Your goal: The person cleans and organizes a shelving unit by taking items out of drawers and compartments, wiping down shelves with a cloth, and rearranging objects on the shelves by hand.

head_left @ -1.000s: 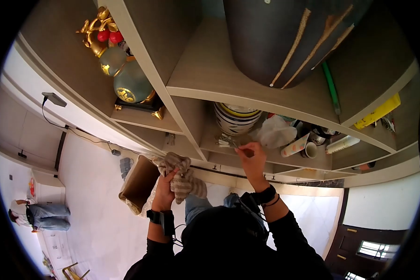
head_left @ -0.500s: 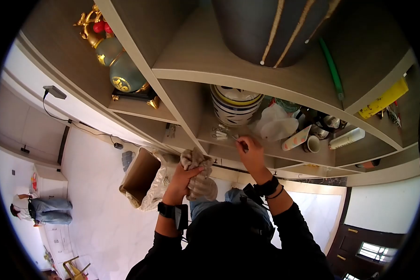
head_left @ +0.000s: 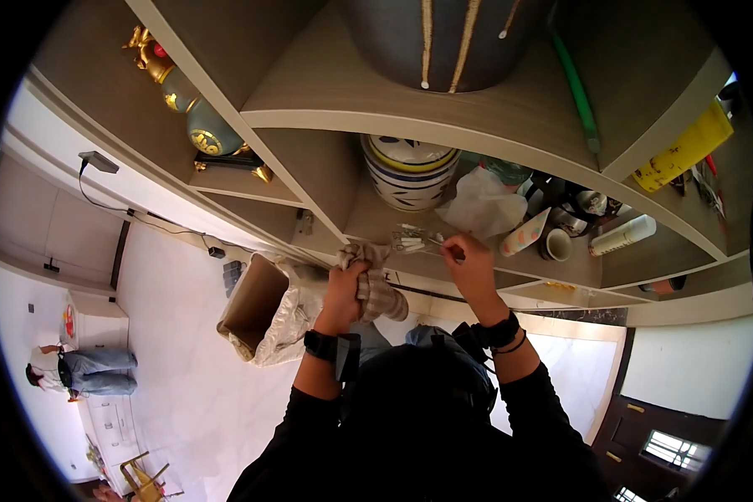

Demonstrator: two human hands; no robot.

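A crumpled beige, striped cloth is bunched in my left hand, its fingers closed around it just below the shelf's front edge. At the edge of the middle compartment, my right hand has thumb and fingers pinched together. Beside those fingertips lies a small cluster of white pieces with thin metal parts; whatever the pinch holds is too small to make out. A lidded blue-and-white ceramic jar stands behind the cluster. To its right sits a crumpled translucent plastic bag.
Right of the bag are a patterned carton, a small cup and a white tube. A large dark pot occupies the shelf above. A lined bin stands at left; a person is farther off.
My right hand has moved right, and the white pieces lie farther right relative to the jar. My left hand has brought the cloth closer to the shelf edge.
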